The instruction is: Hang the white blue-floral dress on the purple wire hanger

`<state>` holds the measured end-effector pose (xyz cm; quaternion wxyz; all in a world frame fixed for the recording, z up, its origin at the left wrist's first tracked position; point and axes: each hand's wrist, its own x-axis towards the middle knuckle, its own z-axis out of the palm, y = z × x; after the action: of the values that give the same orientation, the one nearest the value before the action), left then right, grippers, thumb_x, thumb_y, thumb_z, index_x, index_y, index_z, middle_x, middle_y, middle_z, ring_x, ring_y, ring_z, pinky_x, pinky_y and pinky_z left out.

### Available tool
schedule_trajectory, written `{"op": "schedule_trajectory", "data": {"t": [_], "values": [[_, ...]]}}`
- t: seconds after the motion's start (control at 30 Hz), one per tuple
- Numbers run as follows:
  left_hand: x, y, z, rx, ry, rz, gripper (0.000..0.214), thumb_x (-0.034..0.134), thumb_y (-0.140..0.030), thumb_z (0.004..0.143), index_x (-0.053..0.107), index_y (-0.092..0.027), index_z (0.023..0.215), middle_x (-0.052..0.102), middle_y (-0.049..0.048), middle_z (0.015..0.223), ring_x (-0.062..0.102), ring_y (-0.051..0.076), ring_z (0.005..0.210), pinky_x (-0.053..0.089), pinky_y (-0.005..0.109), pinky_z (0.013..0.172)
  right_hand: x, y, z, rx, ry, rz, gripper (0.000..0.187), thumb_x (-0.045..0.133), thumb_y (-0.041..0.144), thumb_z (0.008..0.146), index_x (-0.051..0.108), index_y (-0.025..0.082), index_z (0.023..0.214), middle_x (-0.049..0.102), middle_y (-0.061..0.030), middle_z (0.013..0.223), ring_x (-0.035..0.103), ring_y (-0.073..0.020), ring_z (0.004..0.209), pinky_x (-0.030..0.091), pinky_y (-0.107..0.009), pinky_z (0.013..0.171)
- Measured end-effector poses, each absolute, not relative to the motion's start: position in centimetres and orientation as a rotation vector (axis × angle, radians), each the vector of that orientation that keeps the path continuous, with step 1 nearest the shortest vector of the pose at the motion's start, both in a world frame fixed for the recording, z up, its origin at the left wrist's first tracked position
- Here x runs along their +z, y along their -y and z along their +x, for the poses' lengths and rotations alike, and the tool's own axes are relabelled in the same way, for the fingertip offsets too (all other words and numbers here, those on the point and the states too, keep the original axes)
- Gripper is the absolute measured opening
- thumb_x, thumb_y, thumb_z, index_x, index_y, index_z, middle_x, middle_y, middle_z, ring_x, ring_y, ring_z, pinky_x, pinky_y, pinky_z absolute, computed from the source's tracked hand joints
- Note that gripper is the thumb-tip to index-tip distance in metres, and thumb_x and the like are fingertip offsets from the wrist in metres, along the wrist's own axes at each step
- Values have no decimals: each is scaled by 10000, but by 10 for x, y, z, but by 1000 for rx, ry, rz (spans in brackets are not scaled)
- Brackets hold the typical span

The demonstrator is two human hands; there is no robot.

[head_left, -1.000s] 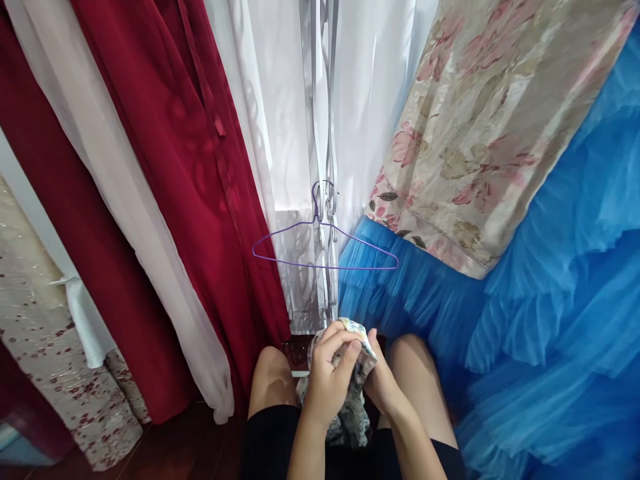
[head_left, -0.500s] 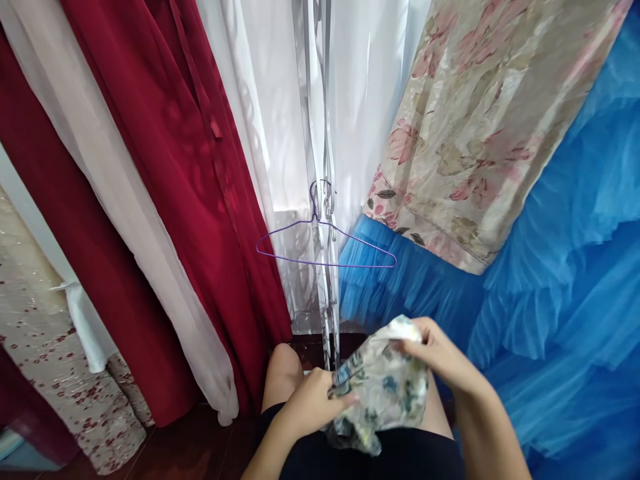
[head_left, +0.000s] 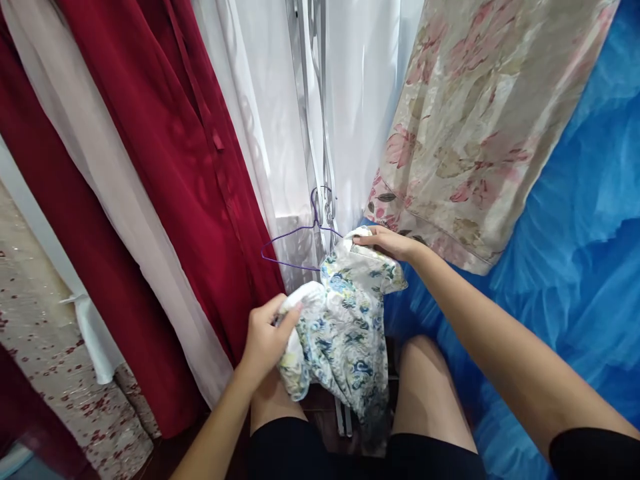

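Close, cluttered surroundings, hung with long fabrics around a central white cloth. In front of the white cloth, narrow pale strips hanging downward. Left of the white cloth, in order outward: a red cloth, a pale pink cloth, a darker red cloth, then a cream cloth dotted with small red flowers. Right of the white cloth, a beige flowered cloth; farther right, ruffled blue netting. Below and left of the white cloth, dark reddish-brown floor. Brightest light on the white cloth.
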<state>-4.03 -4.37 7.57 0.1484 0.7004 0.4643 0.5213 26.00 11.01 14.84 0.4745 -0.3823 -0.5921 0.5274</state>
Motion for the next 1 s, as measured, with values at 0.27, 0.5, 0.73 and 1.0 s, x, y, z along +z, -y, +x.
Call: {"op": "schedule_trajectory", "data": {"t": [0.27,0.5,0.73,1.0], "values": [[80,-48,-161,900,-1709,2563,99,605,-262,829,702,-268,853,706,31,872,596,261,898,362,393,989,166,-97,274,1282,1704,-903,329,822,219,654,798,128,969,637,36,575,396,-58,418,188,-194,395],[143,-119,-132,1428,-1746,2267,311,433,-84,803,625,-194,1022,710,76,1037,621,219,926,442,313,855,168,-96,268,1349,1611,-885,232,858,212,621,772,128,820,711,-26,670,598,-141,574,382,-214,479],[155,-111,-87,1623,-1588,2129,352,675,-278,768,600,-196,1102,723,47,956,654,209,864,459,291,794,118,-79,311,1164,1506,-1013,318,926,348,598,692,150,679,673,13,649,543,-104,561,364,-214,511],[155,-72,-77,1651,-1667,2351,332,433,-411,977,674,-202,886,660,35,766,603,210,737,380,291,701,149,-54,282,1021,1118,-806,317,851,462,698,690,191,724,678,-22,688,616,-181,638,488,-273,578]]}}
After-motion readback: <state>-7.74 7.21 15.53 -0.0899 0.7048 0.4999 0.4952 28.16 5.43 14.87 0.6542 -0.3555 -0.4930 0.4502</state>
